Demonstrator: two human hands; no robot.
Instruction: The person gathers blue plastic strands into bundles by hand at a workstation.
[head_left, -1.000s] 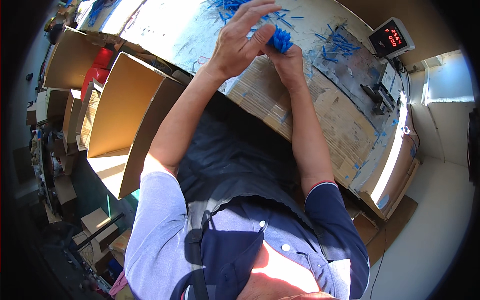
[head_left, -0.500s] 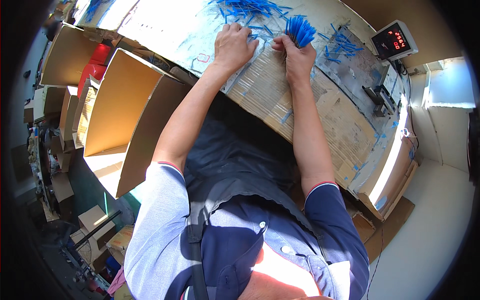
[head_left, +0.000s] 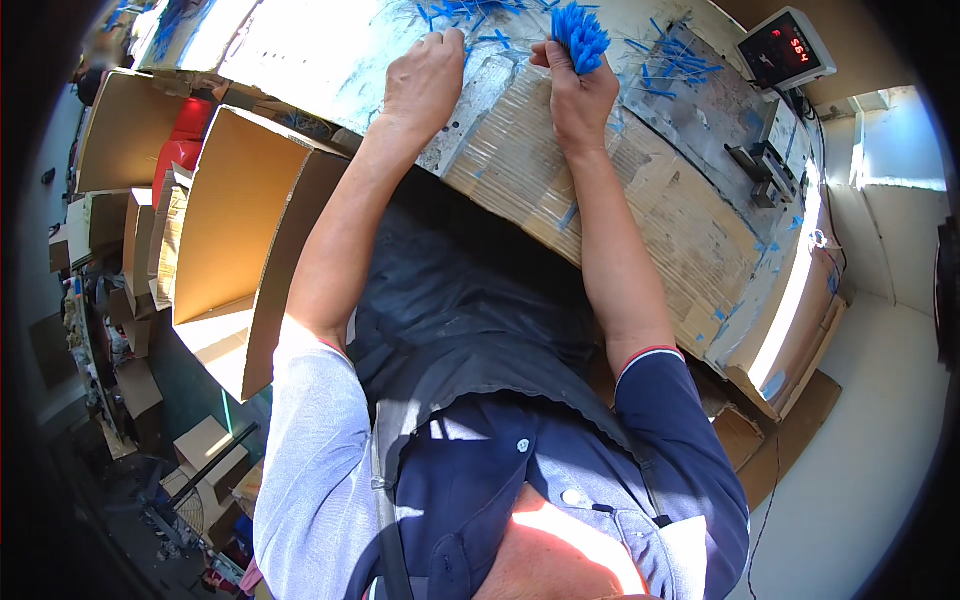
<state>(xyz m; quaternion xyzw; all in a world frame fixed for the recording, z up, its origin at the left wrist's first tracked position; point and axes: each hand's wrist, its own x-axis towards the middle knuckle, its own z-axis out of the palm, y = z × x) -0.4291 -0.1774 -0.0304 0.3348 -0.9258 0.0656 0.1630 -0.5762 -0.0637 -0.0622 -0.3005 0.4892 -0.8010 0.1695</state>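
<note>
Head view | right hand (head_left: 583, 108) forward, grasping blue bundle (head_left: 580, 38) | left hand (head_left: 424, 82) back-up, curled; cannot tell if holding

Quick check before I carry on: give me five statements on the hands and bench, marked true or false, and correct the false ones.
1. The right hand holds a bundle of blue sticks. True.
2. The left hand grips a matching bundle. False: no bundle shows in it.
3. The digital display stands to the left of the bundle. False: it is to the right.
4. Loose blue sticks lie to the right of the right hand. True.
5. The apron is white. False: it is black.
</note>
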